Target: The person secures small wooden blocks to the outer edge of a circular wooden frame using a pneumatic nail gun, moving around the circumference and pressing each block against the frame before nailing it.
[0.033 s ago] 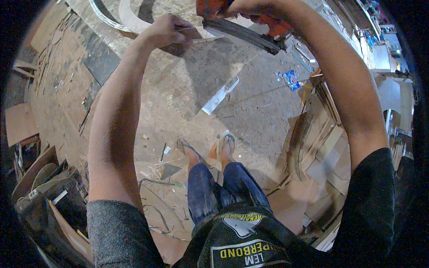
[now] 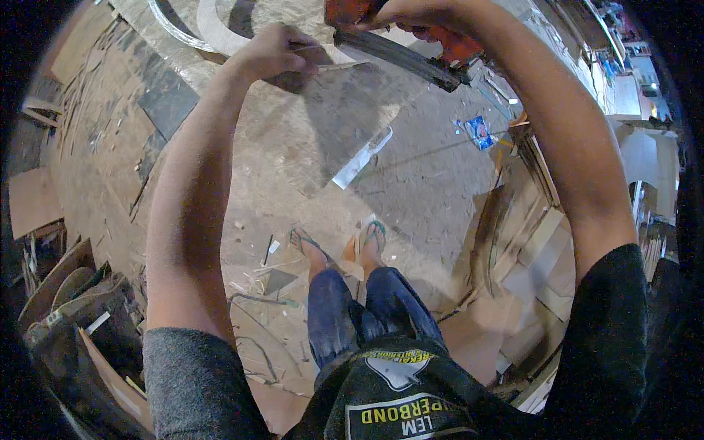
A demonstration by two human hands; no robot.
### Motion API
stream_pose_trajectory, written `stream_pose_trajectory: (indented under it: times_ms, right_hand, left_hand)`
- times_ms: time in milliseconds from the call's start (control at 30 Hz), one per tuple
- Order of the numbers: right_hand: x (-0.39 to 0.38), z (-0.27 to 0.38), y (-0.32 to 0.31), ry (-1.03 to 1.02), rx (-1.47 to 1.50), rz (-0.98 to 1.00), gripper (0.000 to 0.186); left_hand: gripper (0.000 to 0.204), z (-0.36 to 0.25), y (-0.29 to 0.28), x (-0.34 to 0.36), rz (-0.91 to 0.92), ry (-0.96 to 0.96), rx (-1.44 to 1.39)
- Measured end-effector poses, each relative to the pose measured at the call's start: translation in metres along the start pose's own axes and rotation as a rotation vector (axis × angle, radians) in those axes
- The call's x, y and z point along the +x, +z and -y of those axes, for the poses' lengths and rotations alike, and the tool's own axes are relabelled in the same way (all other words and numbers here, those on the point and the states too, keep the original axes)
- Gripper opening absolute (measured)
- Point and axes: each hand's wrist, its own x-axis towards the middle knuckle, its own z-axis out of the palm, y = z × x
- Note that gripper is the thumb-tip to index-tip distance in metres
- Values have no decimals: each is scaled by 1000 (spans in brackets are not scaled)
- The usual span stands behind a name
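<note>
My right hand (image 2: 422, 13) is wrapped round a red nail gun (image 2: 345, 12), partly cut off by the top edge. Its long dark magazine (image 2: 400, 59) slants down to the right. To its left, my left hand (image 2: 282, 53) is closed on the near rim of a pale curved wooden piece (image 2: 213, 23), fingers bent over the edge. A thin end of that rim (image 2: 345, 66) runs from my fingers toward the gun. Where the gun's nose meets the wood is hidden. A second curved strip (image 2: 176, 31) lies further left.
Wood scraps (image 2: 539, 253) are piled at my right, and more offcuts (image 2: 70, 293) stand at my left. A white strip (image 2: 361, 159) and a blue packet (image 2: 479, 133) lie on the dusty floor (image 2: 293, 169). My sandalled feet (image 2: 374, 238) are below.
</note>
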Motion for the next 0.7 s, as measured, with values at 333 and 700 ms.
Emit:
stream_pose_trajectory:
  times_ms: [333,700]
  right_hand:
    - [8,-9,-1,-3,60,36,33]
    - [1,-5,-4,-8,-8,52,31]
  left_hand:
    - [52,-13,-5,-3,31,-63,0]
    - [56,-8,-1,3,-7,-4,154]
